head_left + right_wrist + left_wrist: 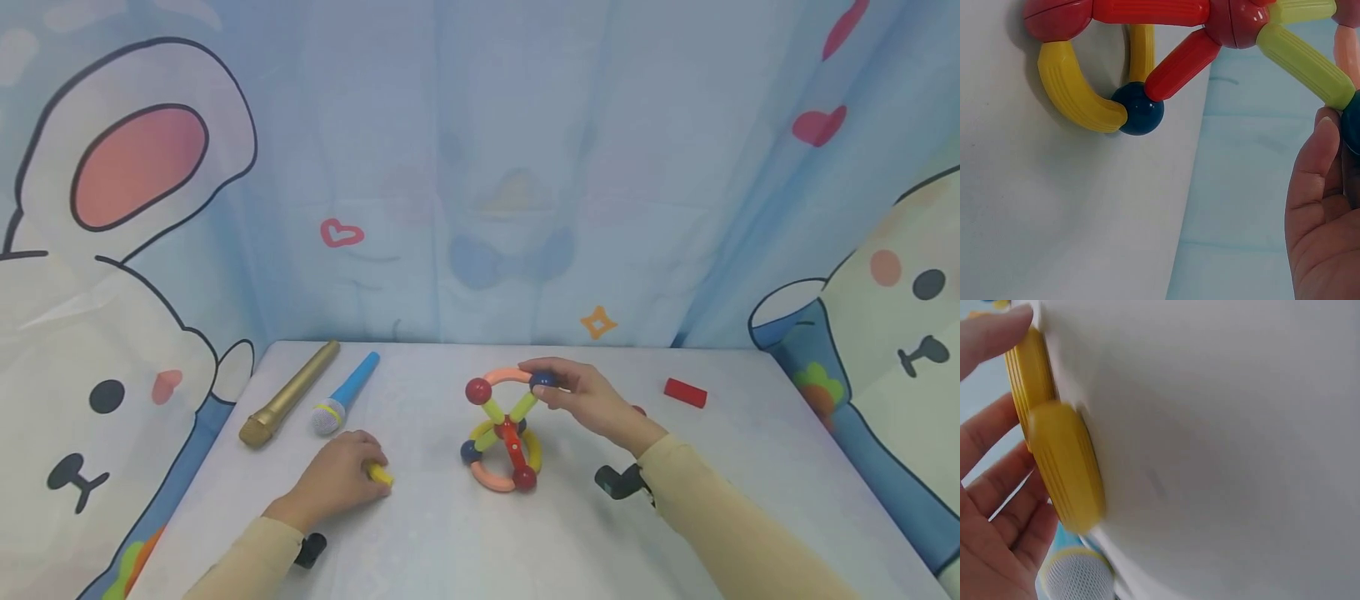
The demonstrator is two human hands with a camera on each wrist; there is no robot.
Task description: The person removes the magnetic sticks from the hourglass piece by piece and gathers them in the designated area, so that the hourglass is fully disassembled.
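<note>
The build [507, 430] is all glossy balls [478, 391] and ridged rods [514, 450], straight and curved, standing mid-table [442, 550]. The right hand [588, 398] pinches its upper navy ball [543, 379] between thumb and fingers, forearm angling in from lower right. Over on the left, the left hand [341, 475] is low at the tabletop, pinching a grooved yellow piece [1032, 369]; another chunky yellow one [1067, 465] overlaps it in the wrist view.

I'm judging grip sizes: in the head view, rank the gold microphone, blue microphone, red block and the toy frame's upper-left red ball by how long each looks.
Longest to shortest:
1. Gold microphone
2. Blue microphone
3. Red block
4. Red ball
</note>
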